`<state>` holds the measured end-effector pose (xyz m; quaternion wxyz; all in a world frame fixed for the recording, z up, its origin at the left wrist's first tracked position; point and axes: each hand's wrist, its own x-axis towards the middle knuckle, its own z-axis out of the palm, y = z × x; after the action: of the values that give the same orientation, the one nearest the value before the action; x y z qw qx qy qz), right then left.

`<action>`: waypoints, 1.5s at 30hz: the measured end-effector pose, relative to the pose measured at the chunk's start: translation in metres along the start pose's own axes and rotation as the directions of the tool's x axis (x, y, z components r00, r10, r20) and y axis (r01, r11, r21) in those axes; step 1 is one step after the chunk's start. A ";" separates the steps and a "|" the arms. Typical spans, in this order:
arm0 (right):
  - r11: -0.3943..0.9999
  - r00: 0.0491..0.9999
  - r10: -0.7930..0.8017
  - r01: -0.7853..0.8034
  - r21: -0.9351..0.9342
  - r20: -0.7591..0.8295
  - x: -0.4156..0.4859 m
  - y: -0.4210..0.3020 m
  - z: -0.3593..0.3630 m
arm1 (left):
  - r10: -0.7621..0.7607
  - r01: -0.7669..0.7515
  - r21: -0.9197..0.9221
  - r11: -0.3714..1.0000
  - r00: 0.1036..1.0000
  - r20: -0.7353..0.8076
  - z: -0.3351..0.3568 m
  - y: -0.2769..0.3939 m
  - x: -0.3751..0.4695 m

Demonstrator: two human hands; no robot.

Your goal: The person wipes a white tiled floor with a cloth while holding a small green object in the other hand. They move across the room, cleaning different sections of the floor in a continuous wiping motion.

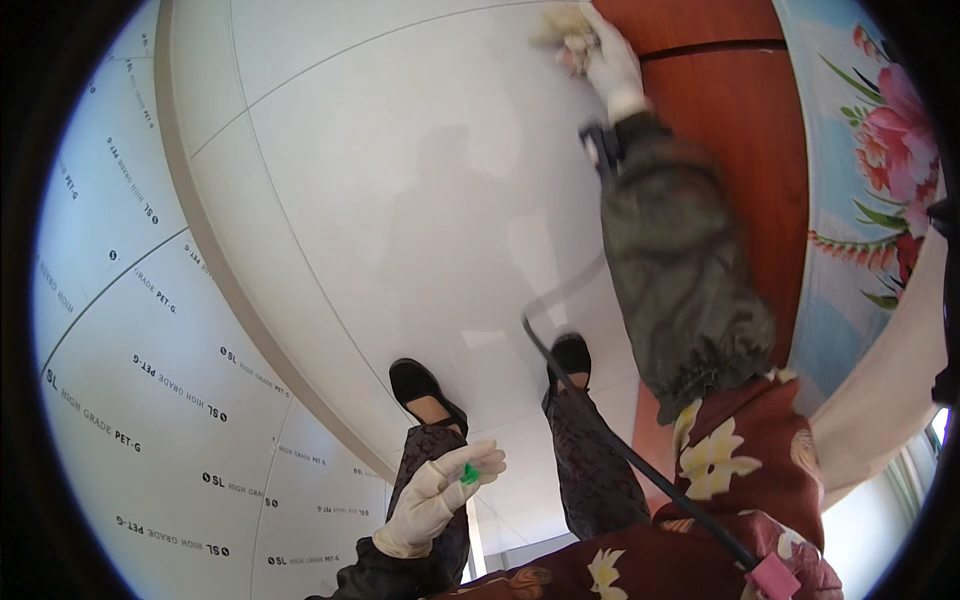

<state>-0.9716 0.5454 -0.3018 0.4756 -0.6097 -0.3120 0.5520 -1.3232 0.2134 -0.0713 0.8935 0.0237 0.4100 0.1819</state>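
Note:
My left hand (435, 495), in a pale glove, is low in the picture in front of my left trouser leg. A small green piece (469, 473), too small to identify, is pinched between its thumb and fingers. My right hand (611, 64), gloved too, reaches far forward beside the red-brown wooden panel (739, 142). It grips a crumpled beige bundle (571, 39), perhaps cloth, blurred and cut by the picture's top. A thin black pole (637, 457) with a pink end piece (776, 576) slants across my body; what holds it cannot be made out.
Pale large-tiled floor (337, 187) spreads around my black shoes (417, 386). White panels (172, 420) with repeated printed writing rise at the left above a beige skirting strip (225, 315). A floral bedspread (885, 150) lies beyond the wooden panel at the right.

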 end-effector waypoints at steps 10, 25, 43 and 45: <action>0.403 0.855 -0.185 0.516 -0.756 0.485 -0.224 0.146 0.006 | 0.016 -0.012 -0.069 0.998 0.998 0.060 0.010 -0.004 -0.004; 0.955 0.855 0.072 0.090 -0.284 0.514 0.015 0.013 0.048 | 0.068 -0.068 -0.010 0.998 0.998 0.008 0.011 0.009 -0.014; 0.789 0.241 0.613 -0.127 -0.601 0.753 -0.432 0.155 0.056 | 0.150 -0.199 -0.241 0.950 0.967 -0.207 0.042 -0.160 -0.039; 0.741 0.431 0.440 -0.670 -0.048 0.788 -0.361 0.144 0.073 | 0.109 -0.149 -0.216 0.965 0.976 -0.190 0.025 -0.186 -0.029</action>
<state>-1.1341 0.1851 -0.2945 0.1671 -0.3168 -0.1803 0.9161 -1.2653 0.0327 -0.0688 0.8367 -0.0688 0.4612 0.2873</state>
